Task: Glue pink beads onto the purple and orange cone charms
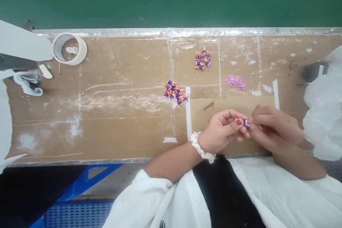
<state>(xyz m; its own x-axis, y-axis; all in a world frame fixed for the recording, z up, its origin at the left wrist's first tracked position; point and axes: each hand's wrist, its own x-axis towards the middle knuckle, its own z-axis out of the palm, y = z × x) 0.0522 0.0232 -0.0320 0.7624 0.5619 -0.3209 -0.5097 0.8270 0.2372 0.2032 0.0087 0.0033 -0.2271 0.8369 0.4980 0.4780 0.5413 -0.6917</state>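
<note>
My left hand (221,131) and my right hand (275,124) meet above a tan cardboard sheet (232,105). Between their fingertips is a small purple-and-pink piece (246,123), and both hands pinch it. A white scrunchie (201,146) circles my left wrist. Beyond the hands lie two small heaps of purple cone-shaped pieces with orange bits (174,92) (202,60). To their right is a pile of tiny pink beads (236,82), apart from both hands.
A cardboard-covered bench (107,121) has a metal far edge (171,32). A masking tape roll (70,48) and white cloth (26,82) lie at the left, with white plastic (324,107) at the right. Green floor lies beyond; a blue crate (77,213) sits below left.
</note>
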